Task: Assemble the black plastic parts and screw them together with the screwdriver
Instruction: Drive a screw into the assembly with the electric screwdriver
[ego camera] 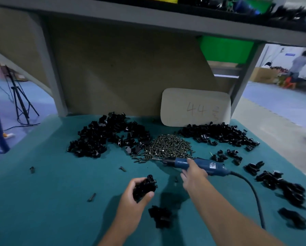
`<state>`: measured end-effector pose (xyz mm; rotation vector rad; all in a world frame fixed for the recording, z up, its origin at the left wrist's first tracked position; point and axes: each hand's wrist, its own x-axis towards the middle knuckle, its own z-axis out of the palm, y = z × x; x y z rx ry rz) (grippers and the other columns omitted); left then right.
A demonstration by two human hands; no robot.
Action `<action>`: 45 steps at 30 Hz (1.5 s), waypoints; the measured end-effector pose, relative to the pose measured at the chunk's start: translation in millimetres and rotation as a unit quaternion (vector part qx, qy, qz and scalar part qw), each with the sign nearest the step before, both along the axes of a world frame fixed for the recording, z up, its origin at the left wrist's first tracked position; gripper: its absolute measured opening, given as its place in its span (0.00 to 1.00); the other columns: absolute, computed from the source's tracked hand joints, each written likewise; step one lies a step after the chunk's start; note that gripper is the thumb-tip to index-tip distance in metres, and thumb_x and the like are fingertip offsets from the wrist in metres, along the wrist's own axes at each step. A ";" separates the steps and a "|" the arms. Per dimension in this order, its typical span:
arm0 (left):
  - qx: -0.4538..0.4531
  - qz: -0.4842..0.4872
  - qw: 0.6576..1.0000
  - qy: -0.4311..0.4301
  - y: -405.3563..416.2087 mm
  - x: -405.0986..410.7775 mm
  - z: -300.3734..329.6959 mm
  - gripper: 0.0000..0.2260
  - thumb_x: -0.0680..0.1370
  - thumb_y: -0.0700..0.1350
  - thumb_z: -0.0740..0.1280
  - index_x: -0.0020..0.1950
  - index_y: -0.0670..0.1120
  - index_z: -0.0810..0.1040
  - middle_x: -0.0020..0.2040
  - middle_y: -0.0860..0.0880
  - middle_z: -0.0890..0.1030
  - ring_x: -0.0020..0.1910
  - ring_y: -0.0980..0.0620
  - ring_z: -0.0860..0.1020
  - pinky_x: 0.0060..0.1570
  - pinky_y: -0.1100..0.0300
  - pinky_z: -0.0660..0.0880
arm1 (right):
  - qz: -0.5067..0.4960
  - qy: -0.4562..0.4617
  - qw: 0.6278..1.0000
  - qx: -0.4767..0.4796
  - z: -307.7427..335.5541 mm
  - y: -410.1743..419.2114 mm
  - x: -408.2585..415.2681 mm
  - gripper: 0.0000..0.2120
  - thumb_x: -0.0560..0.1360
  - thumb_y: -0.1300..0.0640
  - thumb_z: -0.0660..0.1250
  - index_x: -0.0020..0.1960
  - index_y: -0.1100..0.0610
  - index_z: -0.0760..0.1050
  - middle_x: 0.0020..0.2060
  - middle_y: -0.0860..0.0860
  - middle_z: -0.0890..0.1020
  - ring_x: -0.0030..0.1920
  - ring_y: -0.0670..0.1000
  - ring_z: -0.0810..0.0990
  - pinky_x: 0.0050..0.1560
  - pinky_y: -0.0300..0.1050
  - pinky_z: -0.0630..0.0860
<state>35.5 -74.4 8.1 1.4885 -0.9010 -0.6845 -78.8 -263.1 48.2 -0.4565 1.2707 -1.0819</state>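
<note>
The left hand [139, 193] has its fingers closed around a black plastic part [145, 186] above the bench [60, 192]; it looks light, stiff and slick, best pinched by its sides. The right hand [193, 176] wraps the blue screwdriver [193, 164] at mid-body, beside the screw pile [168, 144].

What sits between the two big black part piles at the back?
Head view: the screw pile lies between the left parts pile and the right parts pile.
</note>
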 end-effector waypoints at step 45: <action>0.034 0.011 0.999 0.009 -9.4 3.3 -8.2 0.10 0.76 0.63 0.69 0.56 0.67 0.80 0.52 0.60 0.85 0.53 0.62 0.82 0.50 0.72 0.73 | -0.009 -0.370 0.910 -0.187 9.0 15.3 -45.9 0.09 0.75 0.64 0.63 0.46 0.51 0.72 0.39 0.44 0.79 0.34 0.45 0.74 0.39 0.40 0.75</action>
